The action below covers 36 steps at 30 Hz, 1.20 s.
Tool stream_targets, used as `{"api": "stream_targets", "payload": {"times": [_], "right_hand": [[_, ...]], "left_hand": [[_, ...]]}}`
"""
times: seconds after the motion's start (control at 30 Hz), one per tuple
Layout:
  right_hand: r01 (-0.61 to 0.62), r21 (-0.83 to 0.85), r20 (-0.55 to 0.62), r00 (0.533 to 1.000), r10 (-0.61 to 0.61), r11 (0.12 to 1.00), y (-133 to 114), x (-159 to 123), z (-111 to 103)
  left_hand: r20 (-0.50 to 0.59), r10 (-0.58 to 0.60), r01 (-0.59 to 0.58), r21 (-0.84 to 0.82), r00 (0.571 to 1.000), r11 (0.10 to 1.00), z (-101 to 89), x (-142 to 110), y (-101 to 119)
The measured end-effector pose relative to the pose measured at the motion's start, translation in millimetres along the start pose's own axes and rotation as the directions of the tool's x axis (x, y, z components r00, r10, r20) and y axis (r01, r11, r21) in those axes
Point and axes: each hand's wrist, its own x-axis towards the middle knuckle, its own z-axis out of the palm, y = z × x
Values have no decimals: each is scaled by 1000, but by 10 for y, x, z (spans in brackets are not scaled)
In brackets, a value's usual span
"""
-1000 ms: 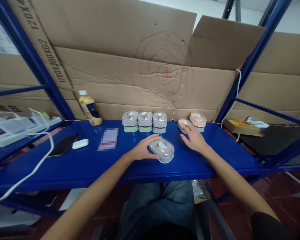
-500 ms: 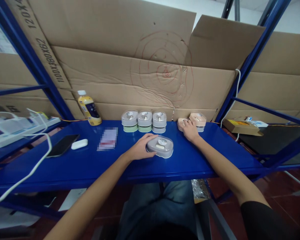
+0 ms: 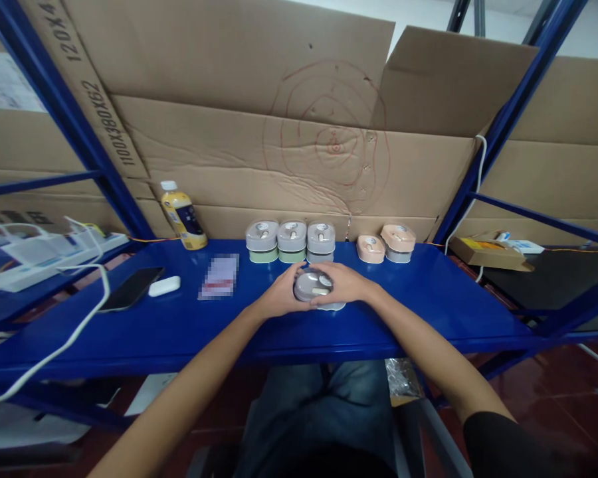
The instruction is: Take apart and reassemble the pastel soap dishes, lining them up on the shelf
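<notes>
A grey lidded container (image 3: pixel 313 284) with a round sticker and a pale tab on top is gripped between both my hands near the front middle of the blue table. My left hand (image 3: pixel 282 292) wraps its left side, thumb at the front. My right hand (image 3: pixel 349 282) curls around the right side and hides part of it. A pale edge (image 3: pixel 331 306) shows under my right hand; what it belongs to is mostly covered. Behind stand three stacked pairs of containers, grey on top, such as the middle stack (image 3: pixel 292 240). A low pink container (image 3: pixel 371 249) sits beside a pink-over-grey stack (image 3: pixel 398 243).
On the left are a yellow bottle (image 3: pixel 183 218), a blurred-out card (image 3: pixel 219 276), a white case (image 3: pixel 164 286), a dark phone (image 3: pixel 132 289) and a white cable (image 3: pixel 80 325). A cardboard wall (image 3: pixel 219 146) closes the back. Blue posts (image 3: pixel 508 119) stand at the sides.
My right hand has left the low pink container at the back right and come to the grey container. My left hand has stayed on the grey container.
</notes>
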Motion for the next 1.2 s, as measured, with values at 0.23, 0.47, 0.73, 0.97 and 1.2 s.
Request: {"api": "stream_targets", "payload": {"times": [0.23,0.47,0.73,0.97,1.2], "right_hand": [[-152,305,-228,947,227,940,530,-231,-246],[-274,383,-358,837,415,882,819,-231,-267],[-270,407,-467,760,453,873,911,-194,-267],[-131,345,-382,885,266,929,696,-208,-335],[50,127,-205,979,-23,991,385,-180,-205]], "left_hand": [[-19,71,-68,143,997,987,-50,-9,48],[-90,41,-28,143,995,989,-102,15,-11],[-378,37,38,189,925,981,-166,24,-41],[-19,99,-90,281,995,955,-145,-45,74],[-28,61,-54,190,998,980,-41,-29,13]]}}
